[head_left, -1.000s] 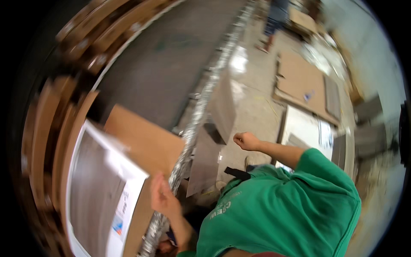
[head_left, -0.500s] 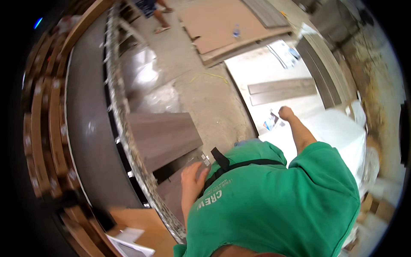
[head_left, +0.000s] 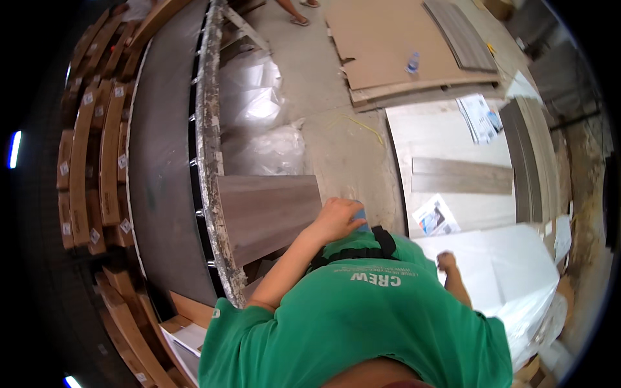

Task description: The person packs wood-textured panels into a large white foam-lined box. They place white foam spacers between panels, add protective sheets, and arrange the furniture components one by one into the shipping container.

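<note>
My left hand [head_left: 336, 218] is raised in front of my green shirt [head_left: 362, 317], fingers closed on a small blue object [head_left: 359, 216]. It hovers at the near right corner of a grey-brown floor plank [head_left: 265, 213] that leans against the metal edge of a long dark bench [head_left: 162, 161]. My right hand [head_left: 446, 262] sits lower right with fingers curled, over a white wrapped stack [head_left: 511, 271]. Whether it grips anything is unclear.
A printed leaflet [head_left: 435, 216] and a grey plank [head_left: 462, 176] lie on a white board to the right. Cardboard sheets [head_left: 401, 45] with a small bottle [head_left: 413, 63] lie farther off. Crumpled clear plastic [head_left: 259, 110] covers the floor. Wooden boxes [head_left: 90, 149] line the left. Another person's feet [head_left: 294, 14] show at top.
The view has swung right and down. My left hand rose from the bench edge to my chest, now with the blue object. My right hand pulled back from the leaflet toward the white stack.
</note>
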